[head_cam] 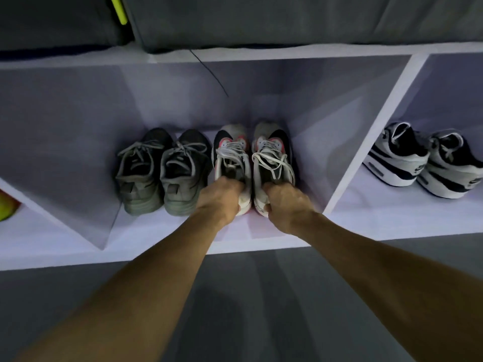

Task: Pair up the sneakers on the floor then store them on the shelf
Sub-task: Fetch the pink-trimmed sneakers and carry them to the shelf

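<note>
A pair of white, black and pink sneakers stands toes-in on the white shelf (156, 239), in the middle compartment. My left hand (218, 198) grips the heel collar of the left sneaker (231, 150), fingers tucked inside it. The heel of the right sneaker (271, 150) is gripped the same way by my right hand (286, 207). Both sneakers rest on the shelf floor side by side, touching. A grey pair (162, 171) stands just to their left in the same compartment.
A black-and-white pair (423, 163) sits in the right compartment behind a white divider (366, 142). A yellow-red object (6, 207) peeks in at the far left. Grey cushions (261, 19) lie on top of the shelf. Grey floor (248, 296) lies below.
</note>
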Demonstrator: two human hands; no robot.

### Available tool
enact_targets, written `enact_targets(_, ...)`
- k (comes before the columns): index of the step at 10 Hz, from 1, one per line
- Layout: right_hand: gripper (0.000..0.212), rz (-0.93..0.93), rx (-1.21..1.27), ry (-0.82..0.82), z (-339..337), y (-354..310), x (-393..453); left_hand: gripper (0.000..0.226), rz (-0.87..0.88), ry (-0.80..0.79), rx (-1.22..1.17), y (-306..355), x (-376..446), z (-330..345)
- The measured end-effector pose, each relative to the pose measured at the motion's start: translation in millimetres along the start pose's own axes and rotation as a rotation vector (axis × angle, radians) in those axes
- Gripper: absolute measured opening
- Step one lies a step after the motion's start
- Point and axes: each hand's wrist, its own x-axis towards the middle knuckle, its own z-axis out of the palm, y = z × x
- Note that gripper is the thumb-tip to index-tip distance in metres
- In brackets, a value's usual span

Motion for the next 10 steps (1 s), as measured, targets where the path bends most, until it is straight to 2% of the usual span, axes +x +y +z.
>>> enact_targets(3,0.042,-0.027,0.001,-0.091,0.6,16.6,53.3,0.047,0.066,0.039,-0.079,-6.3,39.3,5.6)
enact_targets(4,0.051,-0.031,0.006,-0.083,-2.0,18.9,51.2,0.051,0.094,0.071,-0.115,-6.5,36.6,7.7)
enact_targets(5,0.061,-0.047,0.008,-0.016,-4.1,20.4,36.2,0.07,0.125,0.099,-0.141,-10.3,23.4,7.4)
enact_targets(6,0.064,-0.065,0.006,0.014,-7.3,19.2,20.6,0.086,0.111,0.073,-0.124,-12.6,5.2,3.6)
enact_targets(7,0.07,-0.079,0.01,0.012,-18.1,15.4,-16.6,0.098,0.062,-0.048,-0.039,-10.2,-34.1,-11.9)
enact_targets(9,0.053,-0.081,0.071,-0.158,-61.5,-1.3,-112.1,0.088,0.044,-0.213,-0.024,12.4,-128.3,-57.9)
enact_targets(10,0.049,-0.085,0.081,-0.191,-101.1,-8.7,-147.3,0.081,0.055,-0.241,-0.034,22.7,-168.0,-92.3)
